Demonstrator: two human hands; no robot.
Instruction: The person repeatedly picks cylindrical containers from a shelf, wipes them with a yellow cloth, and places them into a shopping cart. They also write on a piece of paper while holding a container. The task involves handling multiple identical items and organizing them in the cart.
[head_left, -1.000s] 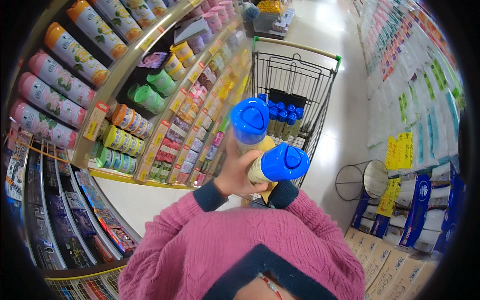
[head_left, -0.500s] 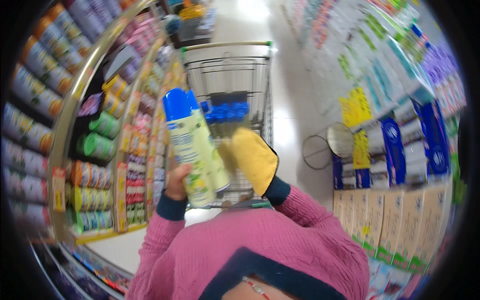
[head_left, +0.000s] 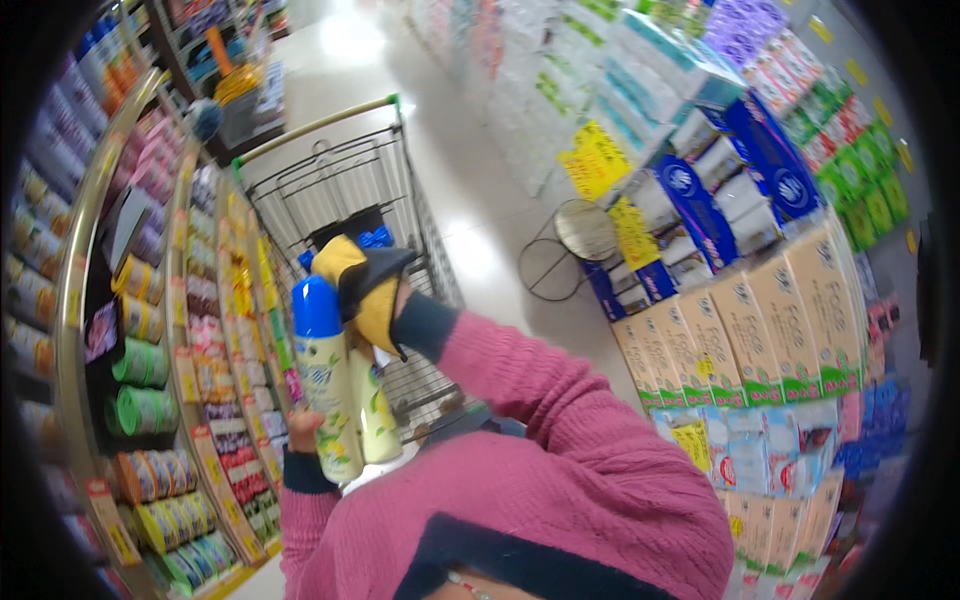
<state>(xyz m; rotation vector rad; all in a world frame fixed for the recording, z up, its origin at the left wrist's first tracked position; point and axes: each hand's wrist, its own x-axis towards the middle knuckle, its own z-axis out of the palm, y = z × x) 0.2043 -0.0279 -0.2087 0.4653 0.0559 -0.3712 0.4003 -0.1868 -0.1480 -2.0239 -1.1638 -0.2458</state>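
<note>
My left hand (head_left: 305, 428) is wrapped round two pale yellow-green spray cans in front of my chest. The nearer spray can (head_left: 328, 405) has a blue cap and stands almost upright. Beside it is a second spray can (head_left: 378, 418), its top hidden. A yellow cloth (head_left: 378, 315) with a dark side covers most of my right hand (head_left: 404, 297), which is up against the upper part of the cans; its fingers are hidden. Behind my hands stands a wire shopping cart (head_left: 425, 235), with blue-topped items (head_left: 375, 238) inside it.
Shelves of colourful rolls and cans (head_left: 150, 410) line the left side. On the right are stacked beige boxes (head_left: 780, 320), blue-wrapped packs (head_left: 690, 200) and a round wire stand (head_left: 585, 230). A pale tiled floor (head_left: 470, 210) runs between them.
My view has turned, so the cart and shelves sit further left. My right hand with the cloth has moved left, up to the cans. The left hand still holds both cans.
</note>
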